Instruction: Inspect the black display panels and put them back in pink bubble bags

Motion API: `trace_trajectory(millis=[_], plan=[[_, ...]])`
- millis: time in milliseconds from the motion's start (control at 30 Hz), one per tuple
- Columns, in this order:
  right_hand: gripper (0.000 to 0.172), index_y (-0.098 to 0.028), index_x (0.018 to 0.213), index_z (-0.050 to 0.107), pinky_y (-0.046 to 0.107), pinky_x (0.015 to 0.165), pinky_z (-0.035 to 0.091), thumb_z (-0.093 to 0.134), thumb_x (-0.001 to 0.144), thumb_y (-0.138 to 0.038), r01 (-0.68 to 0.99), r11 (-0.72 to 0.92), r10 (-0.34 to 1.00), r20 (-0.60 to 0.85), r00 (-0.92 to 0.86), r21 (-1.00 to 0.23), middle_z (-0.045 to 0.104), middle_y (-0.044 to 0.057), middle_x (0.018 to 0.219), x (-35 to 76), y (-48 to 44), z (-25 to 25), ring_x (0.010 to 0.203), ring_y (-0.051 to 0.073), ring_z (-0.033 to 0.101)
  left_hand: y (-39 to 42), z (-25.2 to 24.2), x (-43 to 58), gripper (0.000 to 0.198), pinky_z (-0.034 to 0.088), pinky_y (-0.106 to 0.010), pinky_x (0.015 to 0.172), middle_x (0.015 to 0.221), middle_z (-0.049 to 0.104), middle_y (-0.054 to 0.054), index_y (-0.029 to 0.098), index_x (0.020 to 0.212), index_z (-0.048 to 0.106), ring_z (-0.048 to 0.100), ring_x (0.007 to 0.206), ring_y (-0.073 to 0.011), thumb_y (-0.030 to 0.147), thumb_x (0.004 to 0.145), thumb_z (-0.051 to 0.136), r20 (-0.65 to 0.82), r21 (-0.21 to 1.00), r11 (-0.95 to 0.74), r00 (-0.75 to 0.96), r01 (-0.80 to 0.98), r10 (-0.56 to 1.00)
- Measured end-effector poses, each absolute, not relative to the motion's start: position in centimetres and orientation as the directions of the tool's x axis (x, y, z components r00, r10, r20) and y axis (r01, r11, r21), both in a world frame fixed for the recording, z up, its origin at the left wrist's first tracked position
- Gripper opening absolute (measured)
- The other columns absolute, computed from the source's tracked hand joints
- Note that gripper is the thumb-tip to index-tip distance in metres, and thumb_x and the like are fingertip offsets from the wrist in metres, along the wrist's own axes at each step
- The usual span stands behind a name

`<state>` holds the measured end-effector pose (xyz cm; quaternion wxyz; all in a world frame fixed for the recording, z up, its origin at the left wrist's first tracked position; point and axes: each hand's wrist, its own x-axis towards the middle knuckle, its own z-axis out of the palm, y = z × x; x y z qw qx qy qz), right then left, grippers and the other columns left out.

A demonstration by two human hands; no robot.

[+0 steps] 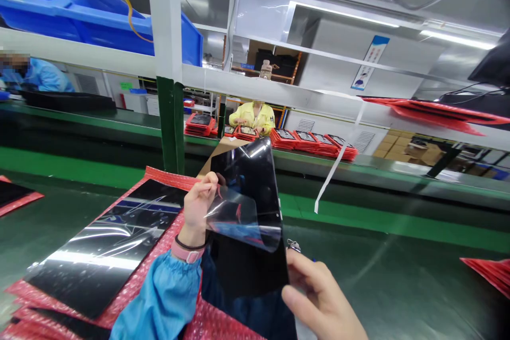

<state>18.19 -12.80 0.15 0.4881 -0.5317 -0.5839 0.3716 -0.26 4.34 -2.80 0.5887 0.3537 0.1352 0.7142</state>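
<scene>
Black and glossy, the glass panel (249, 207) stands nearly upright in front of the person, raised above the green worktop (378, 271). The right hand (319, 297) grips it at its lower right edge, thumb on the face toward the camera, the other fingers out of sight behind the panel. The left hand (199, 204) sits at the panel's left edge, about halfway up, with the fingertips pinched on a clear protective film (243, 220). That film is partly lifted from the panel's face: it curls away across the middle of the panel, its loose end bowing out toward the right, while how much of it clings to the glass cannot be told. A blue sleeve (163, 297) and a pink wristband (187, 252) cover the left forearm and wrist.

Just left of the left hand and below it, another black panel (107, 247) lies flat on a stack of red bubble-wrap sheets (135, 289), near the held panel but not touching it. A strip of white tape (337, 167) hangs from the rail above, well to the right of the panel. Across the line, a person in a yellow top (255, 116) sits behind rows of red-wrapped panels (306, 141). Blue bins (79, 16) rest on the shelf overhead.
</scene>
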Motion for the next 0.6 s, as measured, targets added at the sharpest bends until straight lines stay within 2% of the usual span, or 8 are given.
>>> trace_trajectory(millis=[67, 133, 233, 367, 433, 500, 600], plan=[[0.045, -0.030, 0.099, 0.077, 0.034, 0.085, 0.054, 0.069, 0.071, -0.064, 0.140, 0.176, 0.980, 0.186, 0.066, -0.975, 0.075, 0.005, 0.092, 18.3, -12.1, -0.5, 0.090, 0.025, 0.068, 3.8, -2.6, -0.1, 0.018, 0.042, -0.022, 0.052, 0.062, 0.048, -0.001, 0.017, 0.051, 0.052, 0.053, 0.063, -0.0137, 0.027, 0.063, 0.061, 0.376, 0.628, -0.275, -0.025, -0.728, 0.926], [0.046, -0.028, 0.108, 0.074, 0.034, 0.089, 0.054, 0.067, 0.076, -0.061, 0.068, 0.194, 0.979, 0.198, 0.052, -0.979, 0.074, 0.007, 0.107, 18.7, -11.4, -1.3, 0.099, 0.026, 0.068, 3.2, -2.4, 0.1, 0.021, 0.033, -0.023, 0.041, 0.062, 0.054, -0.003, 0.017, 0.053, 0.055, 0.047, 0.050, -0.0116, 0.031, 0.069, 0.057, 0.397, 0.655, -0.264, 0.025, -0.708, 0.918], [0.048, -0.026, 0.121, 0.067, 0.036, 0.092, 0.053, 0.064, 0.082, -0.054, 0.133, 0.238, 0.971, 0.240, 0.002, -0.962, 0.071, 0.009, 0.116, 19.3, -10.9, -2.0, 0.102, 0.026, 0.068, 2.5, -2.3, 0.2, 0.026, 0.016, -0.025, 0.034, 0.064, 0.061, -0.005, 0.018, 0.056, 0.058, 0.034, 0.036, -0.0082, 0.036, 0.074, 0.053, 0.418, 0.692, -0.257, 0.084, -0.675, 0.905], [0.059, -0.022, 0.124, 0.065, 0.041, 0.098, 0.047, 0.065, 0.078, -0.059, 0.266, 0.214, 0.975, 0.223, 0.002, -0.940, 0.068, 0.011, 0.122, 18.8, -11.1, -2.2, 0.109, 0.030, 0.063, 2.2, -2.4, 0.1, 0.029, 0.009, -0.027, 0.033, 0.065, 0.062, -0.007, 0.018, 0.054, 0.058, 0.034, 0.032, -0.0079, 0.038, 0.074, 0.053, 0.450, 0.718, -0.283, 0.114, -0.635, 0.886], [0.064, -0.022, 0.119, 0.068, 0.044, 0.101, 0.044, 0.068, 0.071, -0.064, 0.303, 0.160, 0.977, 0.194, 0.085, -0.939, 0.068, 0.011, 0.120, 18.2, -11.4, -2.3, 0.112, 0.033, 0.060, 2.1, -2.4, 0.1, 0.030, 0.008, -0.027, 0.033, 0.065, 0.064, -0.007, 0.018, 0.054, 0.059, 0.032, 0.031, -0.0074, 0.039, 0.075, 0.053, 0.464, 0.726, -0.303, 0.115, -0.617, 0.878], [0.064, -0.021, 0.112, 0.071, 0.046, 0.101, 0.044, 0.070, 0.066, -0.067, 0.321, 0.117, 0.970, 0.177, 0.165, -0.940, 0.071, 0.011, 0.111, 17.7, -11.6, -2.4, 0.108, 0.034, 0.061, 2.0, -2.4, 0.1, 0.031, 0.013, -0.028, 0.035, 0.064, 0.064, -0.007, 0.018, 0.053, 0.060, 0.034, 0.033, -0.0091, 0.038, 0.075, 0.052, 0.487, 0.726, -0.336, 0.103, -0.600, 0.867], [0.052, -0.021, 0.098, 0.071, 0.044, 0.099, 0.045, 0.073, 0.064, -0.059, 0.353, 0.098, 0.959, 0.183, 0.217, -0.931, 0.071, 0.009, 0.097, 17.3, -11.7, -2.5, 0.099, 0.032, 0.063, 1.8, -2.2, 0.1, 0.030, 0.023, -0.031, 0.040, 0.062, 0.063, -0.007, 0.019, 0.051, 0.061, 0.036, 0.038, -0.0119, 0.036, 0.074, 0.052, 0.521, 0.715, -0.387, 0.076, -0.582, 0.850]])
